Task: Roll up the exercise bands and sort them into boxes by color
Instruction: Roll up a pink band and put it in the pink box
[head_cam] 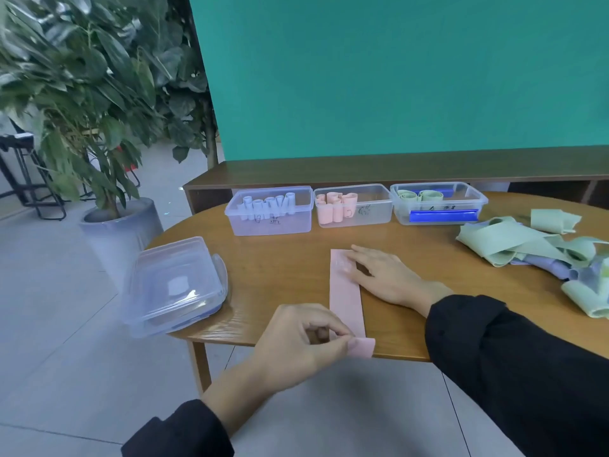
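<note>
Left hand (pixel 296 338) pinches pink band (pixel 346 291); right hand (pixel 385 275) flat on it. Boxes: lavender rolls (pixel 268 206), pink rolls (pixel 336 207), green rolls (pixel 420 195).

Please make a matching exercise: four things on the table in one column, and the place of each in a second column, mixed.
1. pink band
2. stack of lids
3. box of pink rolls
4. loose green bands

a. right side of table
b. middle of the box row
c. under both hands
d. left table edge

Pairs: 1-c, 2-d, 3-b, 4-a
</note>
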Tool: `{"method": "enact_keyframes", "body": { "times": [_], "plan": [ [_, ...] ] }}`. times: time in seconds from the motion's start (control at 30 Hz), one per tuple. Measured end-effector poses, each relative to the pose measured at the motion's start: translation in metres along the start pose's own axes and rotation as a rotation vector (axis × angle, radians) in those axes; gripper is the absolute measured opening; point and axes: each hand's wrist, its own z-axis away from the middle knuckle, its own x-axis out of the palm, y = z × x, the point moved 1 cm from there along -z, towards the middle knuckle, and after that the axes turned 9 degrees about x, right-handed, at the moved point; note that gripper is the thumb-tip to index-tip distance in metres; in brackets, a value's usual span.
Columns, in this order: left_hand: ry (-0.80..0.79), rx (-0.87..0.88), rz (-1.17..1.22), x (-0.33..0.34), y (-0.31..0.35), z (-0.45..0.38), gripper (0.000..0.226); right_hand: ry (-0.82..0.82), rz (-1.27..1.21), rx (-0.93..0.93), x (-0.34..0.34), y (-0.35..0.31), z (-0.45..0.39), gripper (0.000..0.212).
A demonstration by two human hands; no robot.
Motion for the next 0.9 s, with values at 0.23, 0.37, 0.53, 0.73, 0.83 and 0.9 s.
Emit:
{"method": "enact_keyframes", "body": {
  "times": [0.23,0.37,0.53,0.73,0.83,0.9],
  "plan": [
    [0.013,-0.084,0.229,0.002,-0.011,0.006,0.009,0.156,-0.173,0.022,-0.002,0.004,-0.048,0.036],
    [0.014,-0.109,0.285,-0.003,-0.011,0.005,0.009,0.164,-0.305,0.002,0.0,0.004,-0.062,0.02],
    [0.001,-0.071,0.265,-0.005,-0.01,0.0,0.011,0.149,-0.532,0.024,-0.005,0.005,-0.076,0.015],
    [0.025,-0.016,0.13,-0.001,-0.024,-0.011,0.008,0.19,-0.669,0.108,-0.014,0.006,-0.099,0.012],
    [0.019,0.015,0.037,0.003,-0.031,-0.018,0.005,0.195,-0.671,0.135,-0.013,0.007,-0.111,0.011],
    [0.002,0.043,0.007,0.005,-0.033,-0.022,0.005,0.207,-0.663,0.138,-0.011,0.008,-0.117,0.012]
  ]
}}
